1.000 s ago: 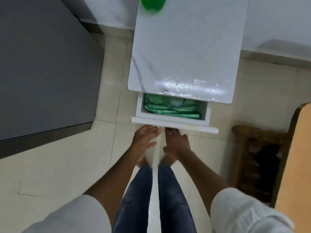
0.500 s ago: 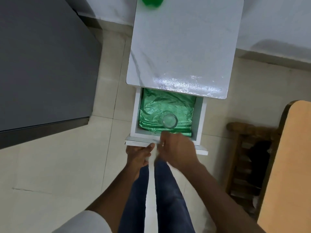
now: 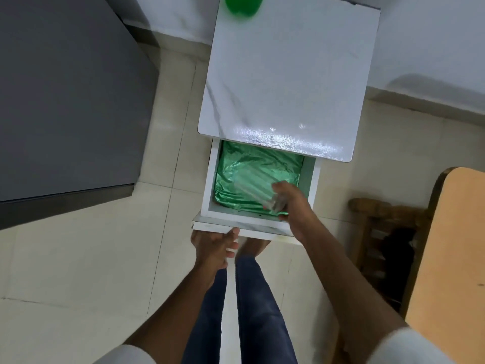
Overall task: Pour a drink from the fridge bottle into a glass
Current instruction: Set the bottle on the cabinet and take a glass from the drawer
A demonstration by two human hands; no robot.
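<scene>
A clear glass [image 3: 258,191] lies tilted over the green foil lining of the open white drawer [image 3: 210,185], blurred by motion. My right hand [image 3: 292,206] is shut on its lower end inside the drawer. My left hand [image 3: 214,248] sits at the drawer's front edge, thumb against the front panel, fingers loosely curled. A green bottle [image 3: 241,6] stands at the far end of the white marbled cabinet top [image 3: 283,74], cut off by the frame's top edge.
A grey fridge [image 3: 65,95] fills the left side. A wooden chair [image 3: 388,232] and an orange table edge [image 3: 451,245] stand at the right. My legs in blue jeans and bare feet are below the drawer on the tiled floor.
The drawer has come further out. My right hand moved from the drawer front into the drawer and took hold of the glass, which went from standing upright to tilted.
</scene>
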